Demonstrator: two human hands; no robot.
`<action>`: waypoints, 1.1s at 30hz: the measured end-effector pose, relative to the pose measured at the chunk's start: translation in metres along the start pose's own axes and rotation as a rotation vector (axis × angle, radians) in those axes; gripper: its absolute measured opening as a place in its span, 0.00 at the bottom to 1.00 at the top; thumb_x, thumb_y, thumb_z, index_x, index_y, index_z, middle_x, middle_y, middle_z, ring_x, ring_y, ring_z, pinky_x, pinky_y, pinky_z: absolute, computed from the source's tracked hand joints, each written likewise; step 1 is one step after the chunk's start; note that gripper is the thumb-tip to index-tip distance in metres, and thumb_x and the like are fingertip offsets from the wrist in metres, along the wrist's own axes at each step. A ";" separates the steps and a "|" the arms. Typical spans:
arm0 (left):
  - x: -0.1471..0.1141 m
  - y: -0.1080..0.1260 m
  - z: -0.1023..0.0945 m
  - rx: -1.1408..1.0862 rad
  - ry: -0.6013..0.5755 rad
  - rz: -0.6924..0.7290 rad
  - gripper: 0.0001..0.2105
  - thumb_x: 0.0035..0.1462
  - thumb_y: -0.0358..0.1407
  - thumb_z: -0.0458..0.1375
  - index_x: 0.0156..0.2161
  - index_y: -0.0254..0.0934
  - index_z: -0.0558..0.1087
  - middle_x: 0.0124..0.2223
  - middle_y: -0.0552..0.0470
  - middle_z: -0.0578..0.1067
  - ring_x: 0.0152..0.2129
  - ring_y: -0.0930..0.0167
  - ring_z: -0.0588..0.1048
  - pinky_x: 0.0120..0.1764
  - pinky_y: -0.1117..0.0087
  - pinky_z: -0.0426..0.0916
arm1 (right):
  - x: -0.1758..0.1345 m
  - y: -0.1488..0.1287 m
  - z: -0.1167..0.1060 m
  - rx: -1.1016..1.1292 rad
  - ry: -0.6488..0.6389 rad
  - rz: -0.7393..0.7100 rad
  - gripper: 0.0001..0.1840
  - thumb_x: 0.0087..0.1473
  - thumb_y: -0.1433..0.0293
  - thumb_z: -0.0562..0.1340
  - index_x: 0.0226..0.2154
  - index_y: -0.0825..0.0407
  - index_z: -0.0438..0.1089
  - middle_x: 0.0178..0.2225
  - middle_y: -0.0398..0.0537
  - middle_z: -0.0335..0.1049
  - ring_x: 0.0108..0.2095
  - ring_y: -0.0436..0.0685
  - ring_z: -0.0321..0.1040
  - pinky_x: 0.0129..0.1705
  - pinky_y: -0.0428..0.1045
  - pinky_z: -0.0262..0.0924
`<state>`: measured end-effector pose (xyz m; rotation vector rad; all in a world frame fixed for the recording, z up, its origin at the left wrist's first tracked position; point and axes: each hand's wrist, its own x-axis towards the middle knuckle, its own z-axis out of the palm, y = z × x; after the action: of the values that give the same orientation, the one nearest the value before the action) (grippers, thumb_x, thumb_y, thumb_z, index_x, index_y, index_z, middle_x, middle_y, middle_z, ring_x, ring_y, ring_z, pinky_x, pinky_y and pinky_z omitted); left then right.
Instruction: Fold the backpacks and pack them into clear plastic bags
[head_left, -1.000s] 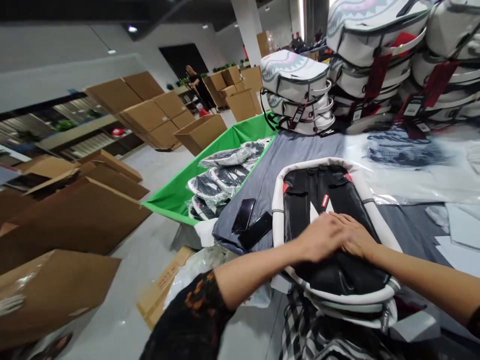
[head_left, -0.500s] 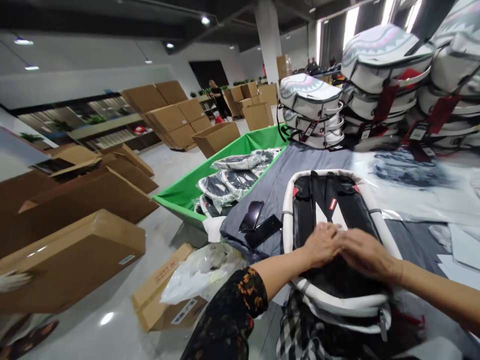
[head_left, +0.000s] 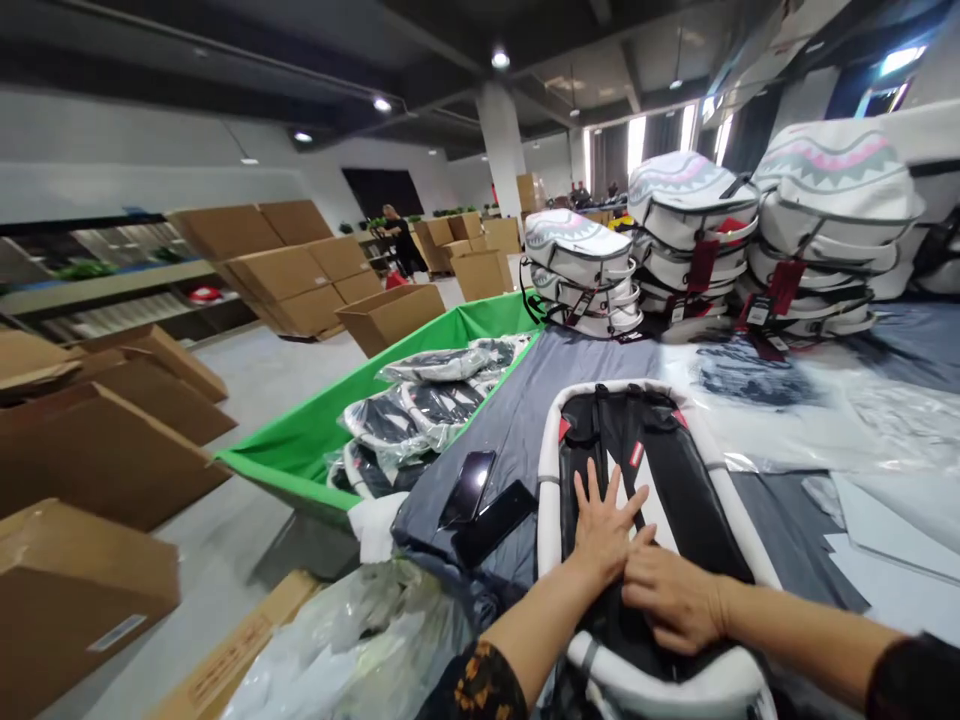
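A white backpack (head_left: 731, 490) lies on the grey-covered table, its black back panel and straps facing up. Flat on the panel rests my left hand (head_left: 606, 525), fingers spread wide. Just right of it my right hand (head_left: 675, 600) is closed, its bent fingers down against the panel and its fingertips close to my left hand. Whatever those fingers may hold is hidden. Between the straps show white pointed shapes and a small red label (head_left: 637, 454).
A green bin (head_left: 300, 440) with several plastic-wrapped backpacks stands left of the table. Two phones (head_left: 469, 488) lie near the table's left edge. Stacked white backpacks (head_left: 694, 205), clear plastic bags (head_left: 810, 400) and white sheets (head_left: 900, 525) are on the table. Cardboard boxes (head_left: 82, 590) stand at left.
My hands have moved from overlapping to side by side; the left is now spread flat, the right curled. The camera view has turned a little to the right and up.
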<state>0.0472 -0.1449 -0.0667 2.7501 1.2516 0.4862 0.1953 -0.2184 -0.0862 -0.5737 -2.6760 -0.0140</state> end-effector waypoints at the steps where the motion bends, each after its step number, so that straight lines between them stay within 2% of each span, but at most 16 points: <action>1: -0.009 0.005 0.001 -0.015 -0.004 -0.001 0.32 0.62 0.54 0.58 0.68 0.65 0.55 0.75 0.50 0.52 0.69 0.37 0.47 0.62 0.27 0.46 | -0.001 -0.013 -0.005 -0.052 0.017 0.022 0.07 0.52 0.65 0.52 0.33 0.49 0.64 0.30 0.50 0.68 0.32 0.59 0.63 0.36 0.56 0.61; 4: -0.041 0.017 0.000 -0.083 -0.121 0.019 0.31 0.65 0.52 0.56 0.69 0.67 0.51 0.75 0.51 0.47 0.69 0.35 0.49 0.59 0.23 0.48 | -0.005 -0.035 -0.025 -0.126 0.012 0.003 0.09 0.60 0.70 0.53 0.40 0.48 0.68 0.35 0.46 0.73 0.34 0.56 0.66 0.42 0.54 0.63; 6: -0.056 0.020 -0.010 -0.131 -0.248 0.066 0.32 0.65 0.54 0.54 0.70 0.66 0.48 0.75 0.50 0.45 0.68 0.34 0.49 0.58 0.23 0.49 | -0.010 -0.024 -0.043 -0.172 0.041 0.082 0.14 0.63 0.71 0.53 0.49 0.48 0.69 0.44 0.48 0.75 0.41 0.55 0.69 0.47 0.53 0.64; 7: -0.058 0.022 -0.019 -0.147 -0.305 0.091 0.33 0.64 0.57 0.53 0.70 0.65 0.48 0.75 0.49 0.45 0.68 0.34 0.49 0.58 0.23 0.50 | -0.014 -0.011 -0.051 -0.213 0.072 0.198 0.17 0.63 0.72 0.53 0.52 0.49 0.68 0.48 0.52 0.75 0.45 0.56 0.69 0.50 0.53 0.64; 9: -0.049 0.027 -0.042 -0.149 -0.372 0.104 0.36 0.61 0.62 0.52 0.71 0.60 0.51 0.74 0.45 0.51 0.67 0.35 0.54 0.58 0.26 0.53 | -0.023 0.024 -0.063 -0.318 0.121 0.537 0.22 0.61 0.77 0.51 0.54 0.52 0.69 0.53 0.58 0.73 0.52 0.61 0.68 0.54 0.58 0.63; 10: -0.037 0.030 -0.053 -0.131 -0.385 0.089 0.37 0.61 0.64 0.50 0.71 0.56 0.55 0.72 0.42 0.58 0.64 0.36 0.60 0.58 0.28 0.55 | -0.026 0.042 -0.066 -0.321 0.081 0.662 0.23 0.60 0.78 0.52 0.54 0.53 0.71 0.52 0.60 0.73 0.52 0.63 0.68 0.54 0.60 0.63; 13: 0.010 0.041 -0.069 -0.047 -0.303 0.015 0.39 0.62 0.64 0.46 0.69 0.41 0.62 0.61 0.35 0.74 0.59 0.43 0.69 0.61 0.35 0.54 | -0.031 0.091 -0.067 -0.248 -0.033 0.785 0.17 0.54 0.77 0.56 0.41 0.54 0.77 0.41 0.57 0.77 0.44 0.63 0.72 0.47 0.56 0.66; 14: 0.025 0.044 -0.066 -0.037 -0.251 0.002 0.40 0.63 0.64 0.46 0.69 0.39 0.61 0.62 0.35 0.73 0.61 0.44 0.67 0.63 0.35 0.51 | -0.031 0.105 -0.068 -0.217 -0.047 0.789 0.13 0.53 0.76 0.57 0.35 0.53 0.78 0.37 0.55 0.77 0.40 0.61 0.73 0.43 0.54 0.66; 16: 0.046 0.047 -0.052 -0.074 -0.163 -0.015 0.41 0.62 0.64 0.46 0.71 0.40 0.56 0.70 0.36 0.62 0.68 0.43 0.54 0.65 0.34 0.44 | -0.033 0.132 -0.078 -0.166 -0.043 0.835 0.10 0.54 0.72 0.58 0.30 0.50 0.77 0.32 0.49 0.77 0.35 0.57 0.73 0.38 0.49 0.64; 18: 0.053 0.047 -0.032 -0.151 -0.131 -0.031 0.40 0.63 0.63 0.46 0.72 0.43 0.53 0.75 0.42 0.48 0.72 0.45 0.42 0.67 0.33 0.39 | -0.043 0.162 -0.098 -0.136 0.016 0.927 0.13 0.59 0.66 0.57 0.33 0.47 0.77 0.33 0.45 0.78 0.33 0.55 0.73 0.37 0.47 0.64; 21: 0.050 0.041 -0.009 -0.214 -0.117 -0.050 0.33 0.65 0.56 0.48 0.71 0.47 0.56 0.76 0.48 0.43 0.72 0.48 0.36 0.68 0.35 0.35 | -0.076 0.205 -0.131 -0.145 0.154 1.132 0.20 0.63 0.62 0.50 0.38 0.48 0.77 0.35 0.48 0.78 0.34 0.56 0.74 0.37 0.49 0.65; 23: 0.046 0.036 -0.003 -0.240 -0.113 -0.051 0.32 0.65 0.51 0.51 0.71 0.50 0.55 0.76 0.52 0.42 0.72 0.49 0.35 0.69 0.36 0.34 | -0.104 0.229 -0.140 -0.163 0.214 1.265 0.17 0.59 0.62 0.53 0.35 0.50 0.76 0.33 0.52 0.78 0.34 0.59 0.74 0.35 0.50 0.65; 26: 0.044 0.031 0.001 -0.305 -0.114 -0.055 0.33 0.63 0.48 0.54 0.71 0.53 0.54 0.76 0.55 0.40 0.72 0.50 0.35 0.69 0.36 0.31 | -0.137 0.252 -0.128 -0.133 0.236 1.383 0.09 0.45 0.61 0.61 0.25 0.49 0.73 0.27 0.51 0.77 0.31 0.61 0.73 0.31 0.51 0.62; 28: 0.046 0.028 0.003 -0.335 -0.124 -0.057 0.34 0.62 0.47 0.56 0.71 0.55 0.54 0.76 0.56 0.39 0.72 0.50 0.34 0.69 0.35 0.31 | -0.152 0.263 -0.111 -0.081 0.238 1.408 0.10 0.42 0.59 0.63 0.20 0.47 0.70 0.23 0.47 0.74 0.27 0.60 0.72 0.28 0.50 0.60; 31: 0.047 0.026 0.005 -0.338 -0.135 -0.066 0.35 0.61 0.46 0.57 0.71 0.55 0.53 0.76 0.57 0.39 0.72 0.50 0.34 0.69 0.36 0.30 | -0.168 0.278 -0.097 -0.041 0.283 1.415 0.16 0.46 0.55 0.59 0.17 0.47 0.68 0.18 0.46 0.70 0.22 0.59 0.69 0.24 0.50 0.56; 33: 0.047 0.027 0.006 -0.321 -0.135 -0.067 0.36 0.60 0.45 0.58 0.72 0.55 0.52 0.76 0.57 0.38 0.72 0.49 0.34 0.69 0.36 0.31 | -0.178 0.289 -0.101 -0.072 0.357 1.392 0.20 0.52 0.55 0.55 0.17 0.47 0.66 0.17 0.50 0.68 0.19 0.59 0.66 0.22 0.51 0.54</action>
<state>0.0972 -0.1275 -0.0552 2.4235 1.1201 0.4430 0.4965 -0.0329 -0.0833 -2.0413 -1.4742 0.1571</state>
